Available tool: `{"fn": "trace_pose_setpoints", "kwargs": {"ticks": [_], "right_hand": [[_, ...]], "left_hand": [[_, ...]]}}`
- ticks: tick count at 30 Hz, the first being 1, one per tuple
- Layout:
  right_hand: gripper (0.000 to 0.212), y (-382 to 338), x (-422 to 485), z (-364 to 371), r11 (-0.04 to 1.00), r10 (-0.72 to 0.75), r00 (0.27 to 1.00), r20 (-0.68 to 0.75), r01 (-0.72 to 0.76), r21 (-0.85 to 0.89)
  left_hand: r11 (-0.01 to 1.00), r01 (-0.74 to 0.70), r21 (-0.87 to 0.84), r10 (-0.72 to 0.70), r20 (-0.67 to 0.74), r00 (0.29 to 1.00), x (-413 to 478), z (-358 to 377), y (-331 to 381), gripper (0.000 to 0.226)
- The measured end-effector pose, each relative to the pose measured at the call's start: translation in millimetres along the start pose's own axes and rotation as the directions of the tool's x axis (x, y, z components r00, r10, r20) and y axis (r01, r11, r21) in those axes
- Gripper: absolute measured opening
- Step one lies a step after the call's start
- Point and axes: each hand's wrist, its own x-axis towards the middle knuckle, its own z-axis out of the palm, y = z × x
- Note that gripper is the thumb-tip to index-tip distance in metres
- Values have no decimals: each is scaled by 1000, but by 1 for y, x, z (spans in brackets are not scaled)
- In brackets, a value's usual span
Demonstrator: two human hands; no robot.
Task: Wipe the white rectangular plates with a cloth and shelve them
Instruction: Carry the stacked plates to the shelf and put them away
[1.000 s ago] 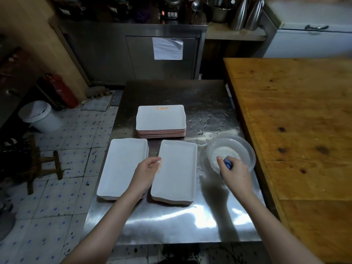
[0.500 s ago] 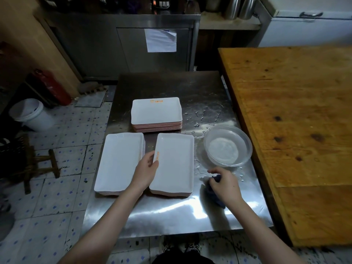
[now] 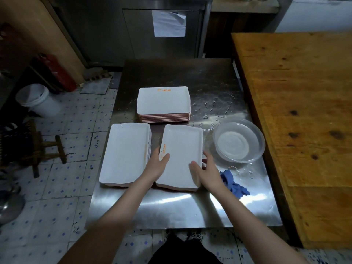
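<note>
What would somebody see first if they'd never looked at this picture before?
Probably the bright white plates on the shiny steel table: a left pile, a right pile beside it, and a back pile behind them. The left hand and right hand grip the top plate of the right pile by its long edges. A crumpled blue cloth lies right of it, before a clear bowl.

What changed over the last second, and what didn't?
The right hand carried the blue cloth from the clear bowl to the steel table, let it go, then moved left to grip the front right plate by its right edge. The left hand kept its hold on that plate's left edge. The bowl, the left stack and the back stack stayed put.
</note>
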Motion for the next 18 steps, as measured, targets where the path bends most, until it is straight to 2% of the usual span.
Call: {"fn": "trace_pose_setpoints", "kwargs": {"ticks": [7, 11, 15, 18], "right_hand": [[56, 7, 14, 12, 998, 60, 998, 3, -60, 6], [49, 7, 20, 16, 983, 129, 991, -24, -125, 136], [41, 5, 17, 18, 975, 124, 991, -43, -113, 192], [33, -4, 13, 11, 968, 100, 993, -55, -84, 238]], "left_hand": [[998, 56, 3, -55, -45, 997, 8, 5, -4, 43], [994, 97, -57, -98, -7, 995, 10, 4, 0, 41], [992, 92, -81, -89, 37, 995, 6, 3, 4, 36], [979, 98, -177, -90, 52, 995, -1, 3, 7, 34]]}}
